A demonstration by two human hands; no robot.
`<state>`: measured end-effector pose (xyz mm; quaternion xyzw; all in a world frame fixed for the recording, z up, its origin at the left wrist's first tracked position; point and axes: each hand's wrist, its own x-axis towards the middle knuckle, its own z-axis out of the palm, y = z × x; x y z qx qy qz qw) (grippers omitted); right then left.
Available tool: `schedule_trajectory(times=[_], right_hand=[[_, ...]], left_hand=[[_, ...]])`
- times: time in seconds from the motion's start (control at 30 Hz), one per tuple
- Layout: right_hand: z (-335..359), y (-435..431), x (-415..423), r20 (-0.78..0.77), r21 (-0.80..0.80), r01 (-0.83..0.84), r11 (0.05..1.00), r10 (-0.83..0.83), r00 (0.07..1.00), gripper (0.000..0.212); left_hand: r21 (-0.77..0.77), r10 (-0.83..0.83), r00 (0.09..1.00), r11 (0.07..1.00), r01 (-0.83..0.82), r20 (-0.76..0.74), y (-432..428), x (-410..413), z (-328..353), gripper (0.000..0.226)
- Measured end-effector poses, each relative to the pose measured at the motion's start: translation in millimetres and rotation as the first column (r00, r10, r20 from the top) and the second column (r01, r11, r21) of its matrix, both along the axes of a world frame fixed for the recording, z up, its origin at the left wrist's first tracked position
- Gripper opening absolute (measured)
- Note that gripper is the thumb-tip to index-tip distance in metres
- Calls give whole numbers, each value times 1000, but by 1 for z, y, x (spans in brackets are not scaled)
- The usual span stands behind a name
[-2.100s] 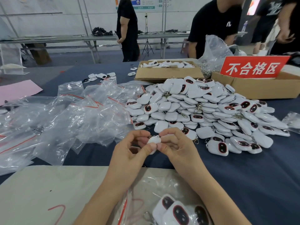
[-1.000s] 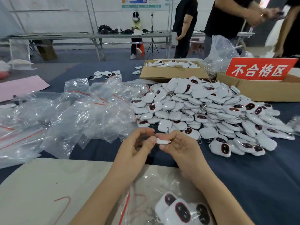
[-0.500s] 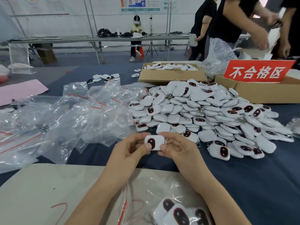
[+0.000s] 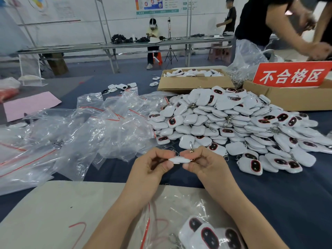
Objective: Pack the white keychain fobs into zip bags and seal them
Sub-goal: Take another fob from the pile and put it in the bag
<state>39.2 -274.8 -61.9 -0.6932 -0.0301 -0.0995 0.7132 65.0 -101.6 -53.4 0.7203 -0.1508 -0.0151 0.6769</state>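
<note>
White and thin, seen from its edge, one keychain fob [image 4: 180, 160] is pinched between the two hands over the dark blue surface [image 4: 287, 194]. The left hand [image 4: 152, 169] grips its left end with thumb and curled fingers, and the right hand [image 4: 206, 165] grips its right end. One metal clasp [image 4: 191, 147] stands up above the right fingers. From the hands at 1 to 2 o'clock lies the big pile of fobs [image 4: 233, 123], too many to count. At 9 to 10 o'clock is a loose heap of zip bags [image 4: 89, 132], and I cannot count these either. At 6 o'clock one filled zip bag [image 4: 170, 203] lies on a beige mat [image 4: 53, 212], with three fobs visible inside. At 12 to 2 o'clock, behind the pile, stand two cardboard boxes: the shallow box [image 4: 194, 84] holds more fobs, and the second box [image 4: 287, 97] carries one red sign [image 4: 292, 74]. One pink sheet [image 4: 30, 105] lies at 10 o'clock.
</note>
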Motion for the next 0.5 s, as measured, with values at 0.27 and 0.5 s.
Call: schedule_trajectory(times=[0.27,0.5], right_hand=[[1,-1,-2,26,9,2,1000,-2,1000,35],[3,0,-1,17,-25,34,999,-34,999,42]], left_hand=[[23,16,1000,1000,-16,22,1,0,-1,31],[-50,48,999,998,-48,6,-3,-3,1,23]])
